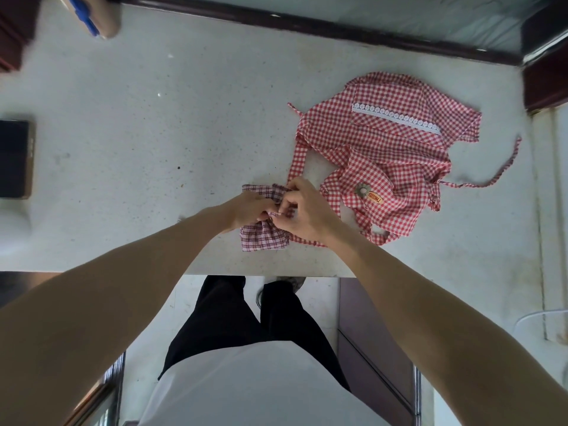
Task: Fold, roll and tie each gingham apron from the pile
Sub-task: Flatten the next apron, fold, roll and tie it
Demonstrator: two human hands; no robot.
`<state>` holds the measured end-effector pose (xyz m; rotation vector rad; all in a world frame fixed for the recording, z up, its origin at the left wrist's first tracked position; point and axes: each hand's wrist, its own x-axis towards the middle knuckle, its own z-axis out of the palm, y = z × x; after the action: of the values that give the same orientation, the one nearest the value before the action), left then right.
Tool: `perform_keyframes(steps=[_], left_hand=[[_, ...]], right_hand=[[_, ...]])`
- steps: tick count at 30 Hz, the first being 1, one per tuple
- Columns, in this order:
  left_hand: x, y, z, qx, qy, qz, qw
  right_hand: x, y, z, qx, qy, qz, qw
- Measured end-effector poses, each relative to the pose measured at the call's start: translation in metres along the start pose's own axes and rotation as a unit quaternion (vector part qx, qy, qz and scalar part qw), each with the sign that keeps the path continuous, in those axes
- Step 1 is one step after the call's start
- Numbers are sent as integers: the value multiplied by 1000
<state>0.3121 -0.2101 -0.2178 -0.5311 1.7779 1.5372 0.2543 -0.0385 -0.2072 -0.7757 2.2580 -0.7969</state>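
Note:
A dark red gingham apron (262, 238) lies rolled into a small bundle near the front edge of the pale stone table (153, 149). My left hand (249, 209) presses on the bundle's middle. My right hand (302, 210) pinches a thin strap at that same spot, fingers closed on it. Both hands hide the centre of the bundle. To the right lies a brighter red gingham apron (390, 142), loose and crumpled, with a white lace strip, a flower badge and long straps trailing over the table.
A dark phone-like slab (13, 158) rests at the left edge. A tan object with a blue part (92, 16) sits at the far left corner. A dark ledge (307, 24) runs along the back. My legs and the floor show below the table's front edge.

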Motion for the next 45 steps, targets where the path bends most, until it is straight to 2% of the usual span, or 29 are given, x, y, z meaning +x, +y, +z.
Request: perform_keyframes(steps=[6, 11, 14, 20, 24, 27, 30, 32, 34, 35, 38, 40, 42, 45], left_hand=[[-4, -1, 4, -40, -3, 13, 999], [0, 2, 7, -33, 24, 16, 999], [2, 0, 6, -26, 32, 2, 999], [5, 4, 6, -34, 66, -1, 997], [-1, -4, 3, -21, 35, 48, 998], [-5, -9, 8, 13, 50, 79, 996], [-7, -8, 12, -68, 34, 73, 994], [-7, -7, 12, -63, 36, 73, 995], [-5, -7, 12, -29, 47, 87, 995], [-5, -8, 12, -36, 49, 87, 994], [-7, -11, 13, -82, 55, 70, 993], [-6, -13, 13, -68, 75, 67, 993], [-6, -14, 14, -42, 96, 68, 992], [-8, -14, 19, 2, 150, 79, 985]], right_hand=[[6, -12, -13, 154, -114, 124, 974], [4, -10, -10, 296, -153, 170, 927], [4, -6, -3, 360, -172, 161, 903], [0, -12, -8, 456, -143, 191, 858], [5, -14, -7, 448, -92, 211, 864], [7, -13, -9, 450, -46, 220, 865], [8, -17, -9, 502, -7, 238, 832], [10, -20, -7, 516, 15, 242, 821], [11, -23, -3, 501, 39, 247, 828], [12, -21, -2, 474, 50, 237, 847], [10, -13, 3, 283, 59, 146, 946], [7, -8, 8, 152, 30, 80, 985], [7, -6, 13, 54, 9, 28, 998], [10, -1, 21, -13, 24, -14, 1000]])
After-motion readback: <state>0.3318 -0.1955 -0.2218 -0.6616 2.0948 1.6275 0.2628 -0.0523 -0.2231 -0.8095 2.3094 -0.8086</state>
